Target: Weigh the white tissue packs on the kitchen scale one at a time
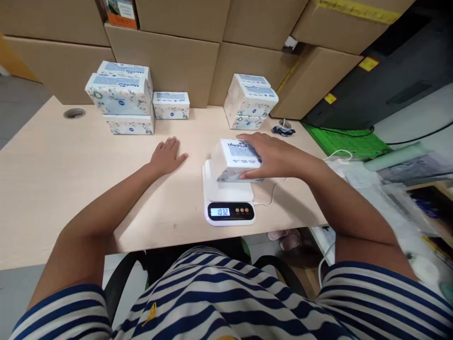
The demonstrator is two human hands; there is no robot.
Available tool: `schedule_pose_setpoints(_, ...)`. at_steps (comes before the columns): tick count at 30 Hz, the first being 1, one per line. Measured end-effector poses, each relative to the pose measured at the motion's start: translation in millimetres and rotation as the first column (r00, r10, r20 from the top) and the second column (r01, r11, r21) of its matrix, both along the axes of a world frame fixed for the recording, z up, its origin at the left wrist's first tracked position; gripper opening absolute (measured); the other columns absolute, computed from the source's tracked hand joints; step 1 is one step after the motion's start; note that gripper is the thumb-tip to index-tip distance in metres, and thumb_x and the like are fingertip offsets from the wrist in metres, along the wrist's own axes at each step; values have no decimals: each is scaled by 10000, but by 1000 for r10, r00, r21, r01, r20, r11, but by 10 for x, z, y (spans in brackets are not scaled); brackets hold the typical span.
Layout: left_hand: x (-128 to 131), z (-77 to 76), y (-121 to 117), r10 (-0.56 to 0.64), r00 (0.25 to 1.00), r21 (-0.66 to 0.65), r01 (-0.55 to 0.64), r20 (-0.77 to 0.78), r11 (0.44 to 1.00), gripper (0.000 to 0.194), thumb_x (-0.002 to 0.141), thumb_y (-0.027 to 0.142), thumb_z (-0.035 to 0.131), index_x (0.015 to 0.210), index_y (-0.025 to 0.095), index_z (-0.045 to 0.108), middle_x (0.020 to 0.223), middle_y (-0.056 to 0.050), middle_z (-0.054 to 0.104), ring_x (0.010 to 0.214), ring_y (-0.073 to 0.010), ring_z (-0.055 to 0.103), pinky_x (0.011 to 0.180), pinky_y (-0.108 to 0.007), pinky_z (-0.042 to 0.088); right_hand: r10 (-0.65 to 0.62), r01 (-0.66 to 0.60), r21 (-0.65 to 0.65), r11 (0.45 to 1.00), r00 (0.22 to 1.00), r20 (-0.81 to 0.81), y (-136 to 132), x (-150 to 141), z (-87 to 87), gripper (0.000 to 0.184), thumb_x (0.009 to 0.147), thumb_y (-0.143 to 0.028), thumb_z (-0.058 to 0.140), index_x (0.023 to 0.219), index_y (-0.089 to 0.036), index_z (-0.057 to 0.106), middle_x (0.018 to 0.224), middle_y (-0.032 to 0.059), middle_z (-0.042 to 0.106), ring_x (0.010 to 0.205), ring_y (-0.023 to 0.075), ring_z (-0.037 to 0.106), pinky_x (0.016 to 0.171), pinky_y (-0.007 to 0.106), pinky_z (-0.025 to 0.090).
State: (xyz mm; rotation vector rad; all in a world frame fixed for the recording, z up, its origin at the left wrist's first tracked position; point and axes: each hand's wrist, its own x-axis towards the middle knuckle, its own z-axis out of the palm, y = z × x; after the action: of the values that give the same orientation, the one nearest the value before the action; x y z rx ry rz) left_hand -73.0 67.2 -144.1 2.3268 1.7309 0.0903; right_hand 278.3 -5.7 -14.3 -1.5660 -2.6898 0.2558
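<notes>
My right hand (272,153) grips a white and blue tissue pack (235,163) by its right end, thumb below and fingers over the top. The pack is over the plate of a white digital kitchen scale (228,192); whether it rests fully on the plate I cannot tell. The scale's lit display (220,212) appears to read 103.2. My left hand (165,157) lies flat on the table to the left of the scale, fingers spread, holding nothing.
Stacked tissue packs (122,97) stand at the back left, beside a single tissue pack (171,105). Another stack of packs (250,101) is at the back right. Cardboard boxes (163,61) wall the table's (63,189) far edge. A white cable (272,196) runs from the scale.
</notes>
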Motion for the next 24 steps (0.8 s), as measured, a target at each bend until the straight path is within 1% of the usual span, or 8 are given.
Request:
schedule_pose_setpoints(3, 36, 86, -45, 14, 998, -23, -16, -61, 1000, 899, 1149, 604, 280, 1843, 32, 257, 1952, -172, 152, 1845, -330, 142, 1506, -497, 133, 40, -40, -3, 999, 996, 83, -147, -142, -19, 1138, 797, -713, 844, 1736, -198, 459, 1506, 240, 691, 1343, 498, 655, 1110, 617, 569)
schedule_pose_setpoints(5, 54, 112, -61, 24, 996, -27, -26, -81, 999, 900, 1150, 608, 273, 1846, 39, 253, 1953, -163, 155, 1846, -319, 141, 1508, -478, 134, 53, -53, -6, 999, 990, 130, -200, -217, -29, 1125, 814, -699, 823, 1740, -181, 449, 1496, 255, 684, 1332, 498, 651, 1096, 599, 562)
schedule_pose_setpoints(9, 68, 99, -58, 27, 997, -15, -28, -75, 999, 899, 1141, 602, 275, 1840, 37, 270, 1953, -162, 164, 1844, -320, 153, 1506, -484, 141, 56, -54, -14, 998, 980, 190, -229, -301, -75, 1130, 834, -693, 800, 1758, -162, 423, 1518, 273, 653, 1360, 503, 634, 1114, 600, 543)
schedule_pose_setpoints(14, 71, 60, -40, 15, 999, -12, -16, -51, 1000, 907, 1133, 599, 281, 1835, 25, 277, 1952, -172, 173, 1843, -330, 156, 1503, -497, 132, 74, -73, -16, 997, 977, 201, -245, -313, -131, 1124, 849, -701, 791, 1768, -182, 402, 1517, 264, 661, 1352, 495, 637, 1113, 600, 546)
schedule_pose_setpoints(19, 71, 54, -36, 6, 999, -26, -7, -35, 1000, 921, 1136, 614, 281, 1842, 23, 247, 1954, -182, 147, 1846, -336, 132, 1502, -503, 117, 72, -64, -42, 997, 972, 224, -286, -301, -140, 1151, 859, -742, 765, 1778, -159, 391, 1523, 276, 645, 1352, 489, 629, 1136, 609, 545)
schedule_pose_setpoints(24, 71, 42, -35, -8, 999, -4, 8, -39, 1000, 906, 1148, 607, 285, 1833, 14, 270, 1946, -199, 179, 1840, -351, 156, 1497, -505, 131, 59, -48, -50, 998, 966, 251, -298, -313, -140, 1160, 863, -738, 758, 1787, -146, 382, 1532, 281, 631, 1350, 489, 630, 1154, 621, 539)
